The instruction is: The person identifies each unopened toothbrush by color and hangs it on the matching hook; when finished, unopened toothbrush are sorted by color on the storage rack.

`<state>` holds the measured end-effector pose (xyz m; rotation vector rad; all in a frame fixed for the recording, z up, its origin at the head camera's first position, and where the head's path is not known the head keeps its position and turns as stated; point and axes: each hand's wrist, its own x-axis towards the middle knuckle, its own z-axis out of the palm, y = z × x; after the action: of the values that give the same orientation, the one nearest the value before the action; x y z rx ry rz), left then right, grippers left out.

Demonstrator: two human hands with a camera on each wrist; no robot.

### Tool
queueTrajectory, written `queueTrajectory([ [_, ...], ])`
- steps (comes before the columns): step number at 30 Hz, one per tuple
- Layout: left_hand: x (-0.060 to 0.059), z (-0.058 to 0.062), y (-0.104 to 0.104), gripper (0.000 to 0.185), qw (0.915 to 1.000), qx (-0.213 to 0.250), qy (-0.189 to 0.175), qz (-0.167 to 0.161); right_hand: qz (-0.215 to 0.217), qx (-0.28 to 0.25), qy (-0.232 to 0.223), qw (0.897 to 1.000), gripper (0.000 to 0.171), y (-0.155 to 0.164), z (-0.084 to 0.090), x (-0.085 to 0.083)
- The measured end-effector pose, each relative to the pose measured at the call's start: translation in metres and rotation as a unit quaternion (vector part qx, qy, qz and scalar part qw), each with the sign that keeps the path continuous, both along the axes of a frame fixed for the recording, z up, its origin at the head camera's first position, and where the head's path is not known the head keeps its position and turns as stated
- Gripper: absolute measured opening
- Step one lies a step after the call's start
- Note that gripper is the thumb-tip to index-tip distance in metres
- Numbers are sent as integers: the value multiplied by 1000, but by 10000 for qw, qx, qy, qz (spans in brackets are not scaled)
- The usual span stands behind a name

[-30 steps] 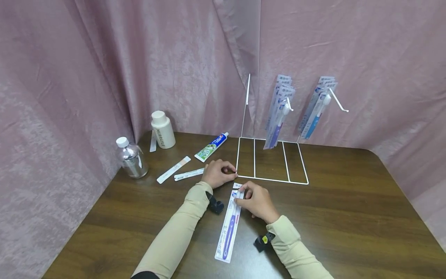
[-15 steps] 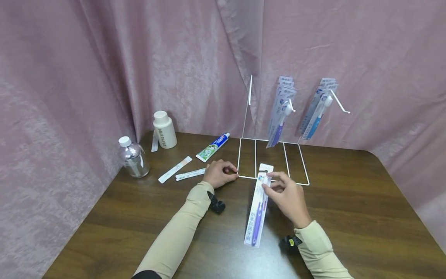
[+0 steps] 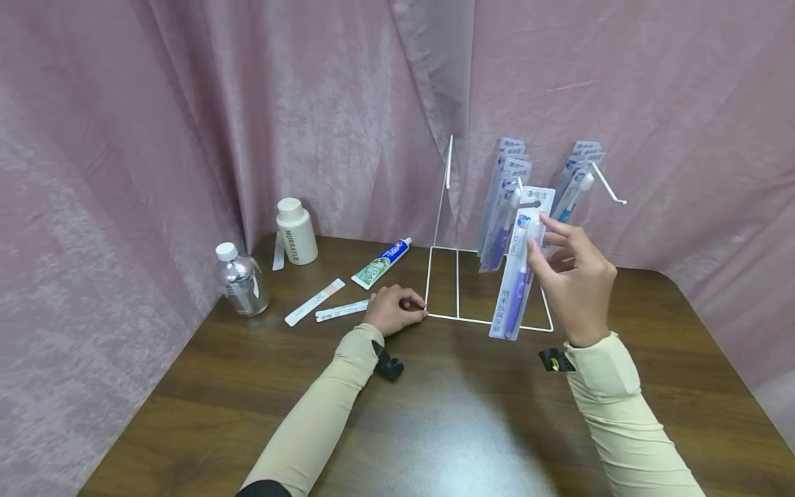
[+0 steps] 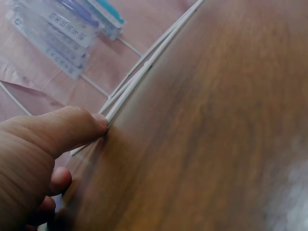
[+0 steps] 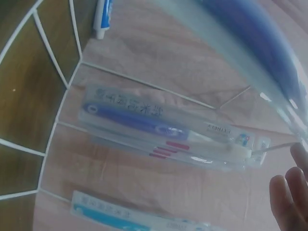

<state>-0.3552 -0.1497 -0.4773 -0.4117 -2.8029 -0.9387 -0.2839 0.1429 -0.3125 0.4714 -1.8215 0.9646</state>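
My right hand (image 3: 579,286) pinches a packaged purple toothbrush (image 3: 514,300) by the upper right edge of its clear blister card. The pack is raised, its hang slot at the top, in front of the middle hook of a white wire display rack (image 3: 457,283). In the right wrist view the held pack (image 5: 260,38) is a close blur. Purple toothbrush packs (image 5: 139,122) hang on the middle hook, and blue toothbrush packs (image 3: 566,207) on the right one. My left hand (image 3: 394,310) pinches the rack's front left corner; in the left wrist view a fingertip (image 4: 100,120) presses the wire.
A bare left hook (image 3: 449,162) sticks out of the rack. Left of the rack lie a toothpaste tube (image 3: 381,264) and two flat white sachets (image 3: 315,301). A white bottle (image 3: 297,233) and a silver bottle (image 3: 242,281) stand farther left. A pink curtain hangs behind.
The right hand has lifted the purple toothbrush pack off the table and carried it up and right to the middle hook. The left hand has stayed at the rack's corner.
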Motion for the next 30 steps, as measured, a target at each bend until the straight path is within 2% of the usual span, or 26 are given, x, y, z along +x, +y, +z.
queueTrajectory([
  [8,-1,2,10,17,9999,11,-39,-132,-193,67,-351,9992,34,1,-5,-21],
  [14,-4,-5,18,17,9997,-11,46,-239,-496,206,-639,9965,35,7,-11,-40],
  [18,-1,-8,21,18,9995,-10,40,-321,-655,211,-901,9936,37,10,-14,-43],
  [22,1,-6,22,17,9993,81,-29,-373,-622,81,-1164,9912,47,15,-12,-34],
  [25,-1,-3,17,14,9993,244,-69,-287,-474,145,-1423,9886,44,21,-16,-17],
  [28,-4,3,10,10,9988,376,83,-291,-543,704,-1867,9784,31,32,-32,5],
  [30,-3,12,6,9,9981,382,264,-397,-713,1297,-2196,9643,26,46,-48,20],
])
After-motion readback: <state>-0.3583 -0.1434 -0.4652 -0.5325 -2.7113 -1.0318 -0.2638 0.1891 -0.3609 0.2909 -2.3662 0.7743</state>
